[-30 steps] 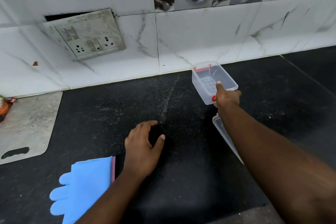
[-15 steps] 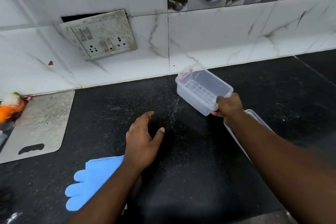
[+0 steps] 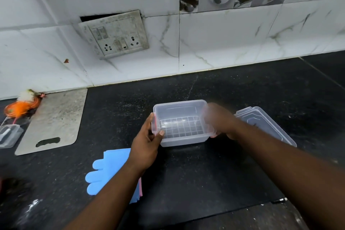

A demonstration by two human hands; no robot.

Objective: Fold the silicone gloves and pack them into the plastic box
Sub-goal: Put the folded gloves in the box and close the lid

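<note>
Black speckled countertop [image 3: 205, 173] runs along a white marble-look tiled wall [image 3: 224, 43] with a grimy socket plate [image 3: 115, 33] set into it. A second ago the clear plastic box [image 3: 181, 123] sat far back by the wall with only the right hand [image 3: 218, 119] on it; now it has been drawn to the middle of the counter, nearer the person, and both hands have it. The left hand [image 3: 147, 142], which had been resting flat on the counter, has come up to the box's left end, thumb hooked over the rim and fingers against the outside wall. The right hand is clamped on the right end, though it is blurred and I cannot make out exactly where its fingers sit. The box stands upright and open, with a grid insert on its floor and nothing else in it.

Its lid [image 3: 265, 125] lies just to the right, partly behind the right forearm. The blue silicone gloves [image 3: 106, 172] lie flat on the near left of the counter, just left of the left wrist and partly under the forearm, a pink edge showing beneath. They look unfolded and untouched. A grey cutting board [image 3: 54, 119] lies well off to the left.

I'd say the container is now placed ready, and the folding has yet to begin.
</note>
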